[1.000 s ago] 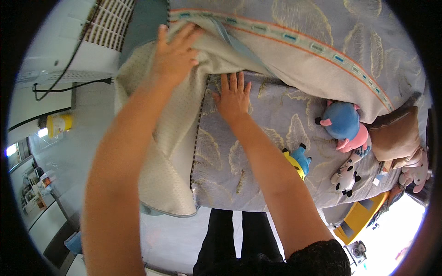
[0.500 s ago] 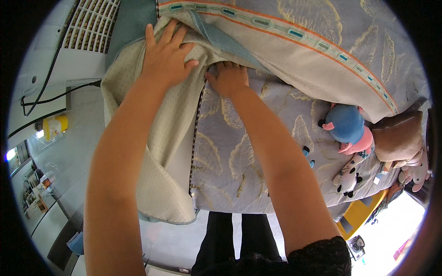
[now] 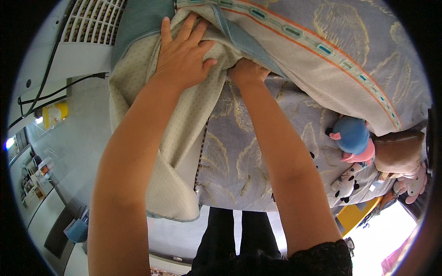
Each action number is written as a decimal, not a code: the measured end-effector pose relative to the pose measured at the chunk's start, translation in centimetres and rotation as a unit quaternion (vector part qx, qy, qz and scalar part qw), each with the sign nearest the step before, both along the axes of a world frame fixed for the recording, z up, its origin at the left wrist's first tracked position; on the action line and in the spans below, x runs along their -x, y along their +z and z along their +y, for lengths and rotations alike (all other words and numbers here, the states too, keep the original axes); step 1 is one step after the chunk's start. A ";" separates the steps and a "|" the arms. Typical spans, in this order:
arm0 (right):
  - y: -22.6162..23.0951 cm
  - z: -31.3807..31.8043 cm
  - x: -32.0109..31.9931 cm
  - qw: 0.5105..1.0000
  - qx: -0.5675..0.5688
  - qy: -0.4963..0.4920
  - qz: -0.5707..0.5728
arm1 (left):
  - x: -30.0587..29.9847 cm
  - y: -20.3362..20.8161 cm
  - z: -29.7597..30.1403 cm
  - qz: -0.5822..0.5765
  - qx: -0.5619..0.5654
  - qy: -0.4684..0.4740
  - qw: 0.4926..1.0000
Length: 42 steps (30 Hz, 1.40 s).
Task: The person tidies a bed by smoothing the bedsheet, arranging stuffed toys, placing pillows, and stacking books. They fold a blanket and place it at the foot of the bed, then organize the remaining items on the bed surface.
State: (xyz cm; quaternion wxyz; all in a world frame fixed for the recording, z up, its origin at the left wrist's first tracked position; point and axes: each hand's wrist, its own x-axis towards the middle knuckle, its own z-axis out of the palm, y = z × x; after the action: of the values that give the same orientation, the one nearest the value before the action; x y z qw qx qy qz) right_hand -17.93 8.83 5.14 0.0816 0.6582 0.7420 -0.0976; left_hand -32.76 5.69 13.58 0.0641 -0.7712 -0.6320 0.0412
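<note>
My left hand [image 3: 186, 57] lies with spread fingers on a cream, dotted bed cover [image 3: 136, 69] that is bunched and folded at the far left of the bed. Beside it, my right hand [image 3: 249, 72] is closed at the fold of this cover, knuckles up, just below a blue-grey edging strip [image 3: 248, 48]. The cover's folds partly hide its fingertips. Under both hands stretches a grey sheet [image 3: 235, 152] with a gold leaf pattern. From the left hand the cover drapes toward me over the bed's left edge.
A blue and pink plush toy [image 3: 352, 135], a spotted plush [image 3: 345, 184] and a brown cushion [image 3: 398, 152] lie at the right. A white vented appliance [image 3: 78, 60] with a black cable [image 3: 60, 96] stands left, near a yellow container [image 3: 55, 114] on the floor.
My right hand's fingers have curled in at the cover's fold. My left hand stays spread on the cloth. Both hands and the cover sit slightly farther right in the picture.
</note>
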 end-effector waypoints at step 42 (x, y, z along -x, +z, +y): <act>3.2 -38.5 -4.1 0.797 0.374 0.446 0.159 | -0.7 0.6 0.7 0.083 0.006 0.002 0.997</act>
State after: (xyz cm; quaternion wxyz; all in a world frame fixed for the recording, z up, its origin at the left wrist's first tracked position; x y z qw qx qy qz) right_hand -13.83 -29.69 8.32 0.2368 0.1476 0.8616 -0.4241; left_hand -32.10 6.36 14.18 0.1116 -0.7645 -0.6256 0.1086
